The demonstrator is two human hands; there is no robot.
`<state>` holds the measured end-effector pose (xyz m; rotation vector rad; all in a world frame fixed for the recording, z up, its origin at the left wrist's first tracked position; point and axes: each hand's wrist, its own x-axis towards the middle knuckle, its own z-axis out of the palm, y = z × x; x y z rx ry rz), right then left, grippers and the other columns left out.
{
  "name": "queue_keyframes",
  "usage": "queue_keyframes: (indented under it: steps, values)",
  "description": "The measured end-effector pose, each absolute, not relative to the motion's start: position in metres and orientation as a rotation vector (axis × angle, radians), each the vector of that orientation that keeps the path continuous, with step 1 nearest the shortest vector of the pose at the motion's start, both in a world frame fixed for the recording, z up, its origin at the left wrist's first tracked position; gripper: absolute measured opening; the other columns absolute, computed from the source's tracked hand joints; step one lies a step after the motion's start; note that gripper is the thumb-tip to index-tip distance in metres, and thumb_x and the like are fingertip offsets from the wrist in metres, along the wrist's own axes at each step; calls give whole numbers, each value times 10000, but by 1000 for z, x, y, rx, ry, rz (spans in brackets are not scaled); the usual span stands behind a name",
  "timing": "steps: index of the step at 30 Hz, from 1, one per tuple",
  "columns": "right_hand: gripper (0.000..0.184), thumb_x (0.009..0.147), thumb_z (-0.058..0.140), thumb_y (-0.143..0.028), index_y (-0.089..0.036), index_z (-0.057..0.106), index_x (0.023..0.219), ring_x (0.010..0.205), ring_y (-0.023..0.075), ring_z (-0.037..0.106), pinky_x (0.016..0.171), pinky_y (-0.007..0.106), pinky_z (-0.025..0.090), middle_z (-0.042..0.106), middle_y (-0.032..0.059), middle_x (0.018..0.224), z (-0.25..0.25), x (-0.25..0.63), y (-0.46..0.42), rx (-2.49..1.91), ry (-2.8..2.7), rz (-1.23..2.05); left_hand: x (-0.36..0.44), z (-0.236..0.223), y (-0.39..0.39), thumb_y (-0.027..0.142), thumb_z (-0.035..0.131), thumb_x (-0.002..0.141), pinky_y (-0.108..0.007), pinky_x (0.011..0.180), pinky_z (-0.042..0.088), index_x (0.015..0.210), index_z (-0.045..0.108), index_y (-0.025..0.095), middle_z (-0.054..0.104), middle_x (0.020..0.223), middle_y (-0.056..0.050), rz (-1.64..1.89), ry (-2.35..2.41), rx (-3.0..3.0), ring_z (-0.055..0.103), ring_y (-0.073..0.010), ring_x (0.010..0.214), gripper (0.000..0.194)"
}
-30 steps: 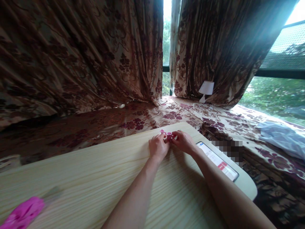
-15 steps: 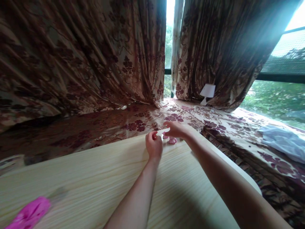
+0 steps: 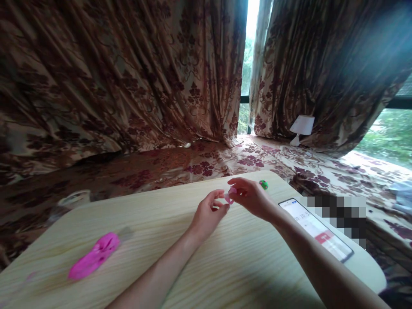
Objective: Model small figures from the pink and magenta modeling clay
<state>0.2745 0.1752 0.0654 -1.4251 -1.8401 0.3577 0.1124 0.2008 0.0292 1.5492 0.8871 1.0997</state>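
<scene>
Because the right hand point(image 3: 252, 198) pinches a small pink piece point(image 3: 230, 197) just beside the left hand point(image 3: 207, 216), whose thumb and fingers are parted, its probably light, soft edge suits fingertip hold.

The left arm point(image 3: 161, 268) and right arm point(image 3: 309, 253) extend forward, bare, and converge at the hands. The left hand point(image 3: 207, 213) has its fingers partly curled, thumb lowermost, with a gap between. The right hand point(image 3: 253, 198), just beside it, points inward, fingers bent in a pinch.
</scene>
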Motion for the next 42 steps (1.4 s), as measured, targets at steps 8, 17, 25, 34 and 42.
queue_keyframes:
  steps: [8, 17, 25, 34, 42]
  values:
    - [289, 808, 560, -323, -149, 592, 1036, 743, 129, 589, 636, 238, 460, 658, 57, 878, 59, 254, 154, -1115, -1659, 877, 80, 29, 166, 277, 666, 718, -179, 596, 409, 958, 622, 154, 659, 758, -9, 1018, 875, 1336, 532, -76, 623, 273]
    - [229, 829, 517, -296, -126, 638, 735, 563, 68, 405, 494, 195, 304, 504, -26, 597, 56, 259, 151, -1194, -1726, 894, 80, 19, 167, 269, 674, 721, -178, 702, 432, 950, 631, 183, 688, 853, -28, 949, 858, 1328, 588, -89, 749, 249]
    - [215, 825, 507, -277, -125, 641, 752, 559, 70, 401, 491, 195, 301, 485, -29, 596, 50, 260, 150, -1185, -1698, 994, 82, 22, 163, 286, 643, 740, -192, 692, 436, 1020, 599, 201, 669, 924, -24, 968, 910, 1466, 594, -109, 783, 296]
    - [161, 846, 495, -232, -161, 635, 808, 701, 110, 533, 585, 213, 402, 598, 28, 790, 55, 257, 145, -1112, -1743, 506, 83, 26, 160, 305, 650, 732, -198, 656, 415, 881, 625, 168, 644, 780, -2, 1016, 923, 1415, 550, -94, 686, 204]
    - [89, 809, 557, -183, -181, 645, 820, 698, 105, 544, 626, 228, 438, 579, 21, 802, 52, 250, 141, -1085, -1880, 386, 83, 30, 160, 306, 644, 741, -201, 654, 412, 896, 613, 167, 626, 761, 4, 1011, 908, 1413, 535, -94, 673, 210]
